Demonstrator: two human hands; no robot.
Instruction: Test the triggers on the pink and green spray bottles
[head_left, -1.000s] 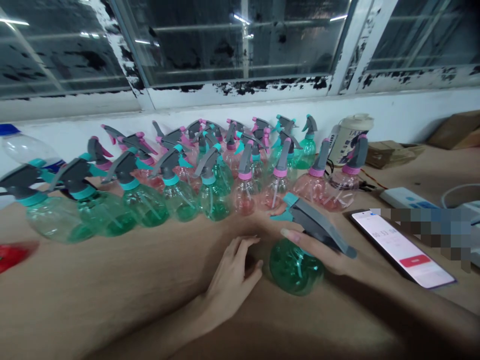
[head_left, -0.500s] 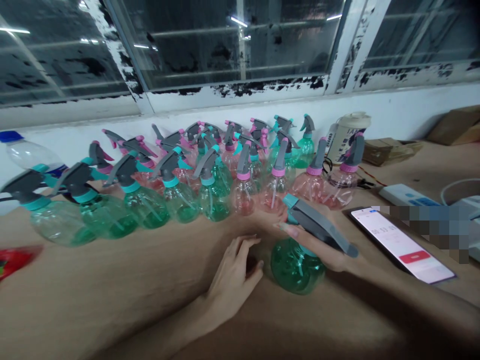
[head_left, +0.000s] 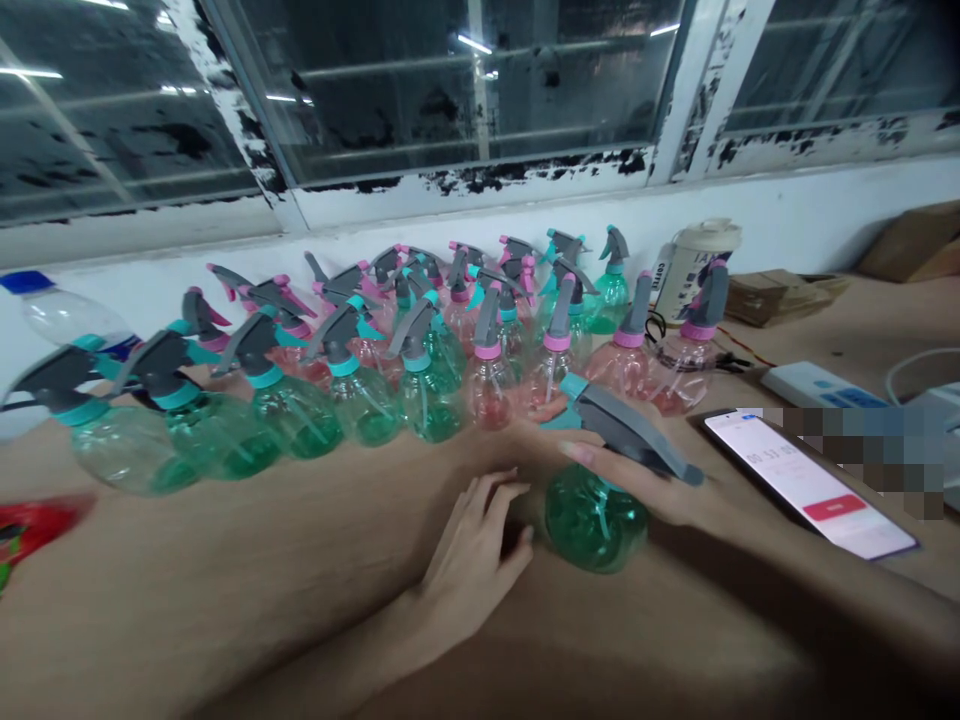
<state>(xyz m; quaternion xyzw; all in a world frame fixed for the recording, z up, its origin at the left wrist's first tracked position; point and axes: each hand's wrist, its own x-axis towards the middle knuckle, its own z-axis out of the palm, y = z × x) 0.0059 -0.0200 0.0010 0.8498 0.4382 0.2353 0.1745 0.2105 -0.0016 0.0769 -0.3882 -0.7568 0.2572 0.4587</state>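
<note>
My right hand (head_left: 637, 487) is wrapped around the neck and trigger area of a green spray bottle (head_left: 589, 530) with a grey and teal spray head. The bottle stands close to upright, its base low at the table surface; whether it touches the wood I cannot tell. Just left of it, my left hand (head_left: 474, 560) rests with fingers apart and loosely bent, holding nothing. A gap separates its fingertips from the green bottle. Beyond both hands, several spray bottles stand in rows, among them a green one (head_left: 431, 410) and a pink one (head_left: 489, 390).
To the right lies a lit phone (head_left: 806, 480), with a white power strip (head_left: 825, 388) behind it. A paper cup (head_left: 697, 265) stands at the back beside brown cardboard (head_left: 780, 295). A red packet (head_left: 34, 525) and a blue-capped bottle (head_left: 71, 310) are at the left.
My right hand and the spray head it grips have shifted slightly up and left. My left hand has barely moved. The view has shifted a little.
</note>
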